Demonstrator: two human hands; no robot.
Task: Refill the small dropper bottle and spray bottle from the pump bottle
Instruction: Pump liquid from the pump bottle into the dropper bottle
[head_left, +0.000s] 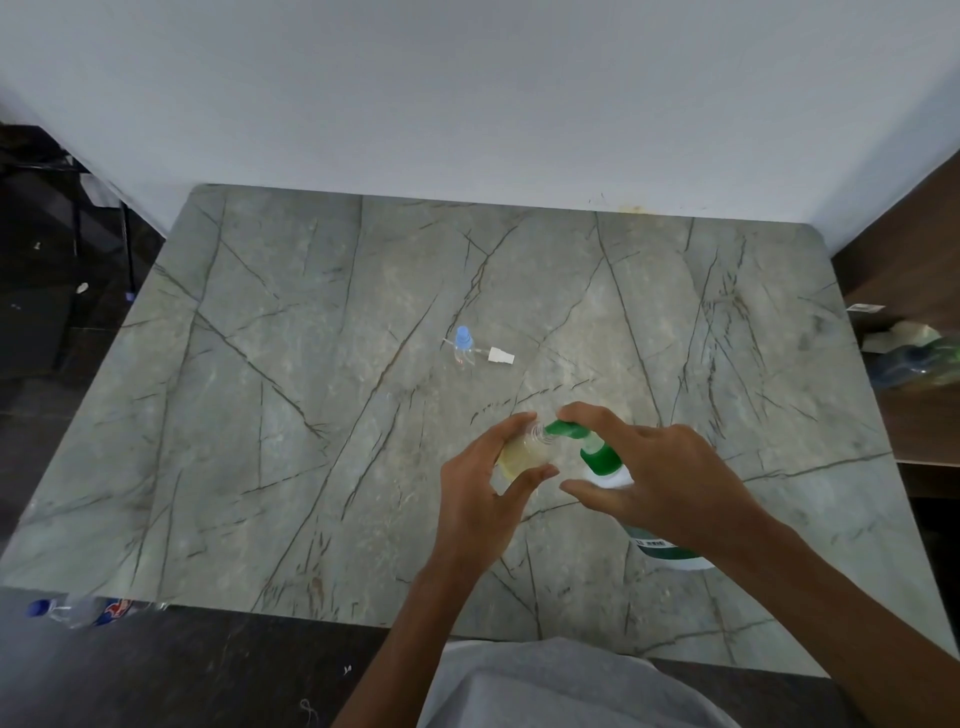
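Desk front: L hand fingers curled round small clear yellowish-filled bottle; R hand fingers spread, pressing white green-pump bottle.

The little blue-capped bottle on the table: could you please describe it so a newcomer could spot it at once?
Start from the grey veined table against the white wall. Near its middle, beyond the green-topped pump bottle, stands a tiny clear bottle. Its pale blue cap sets it apart from the white nozzle piece lying just right of it.
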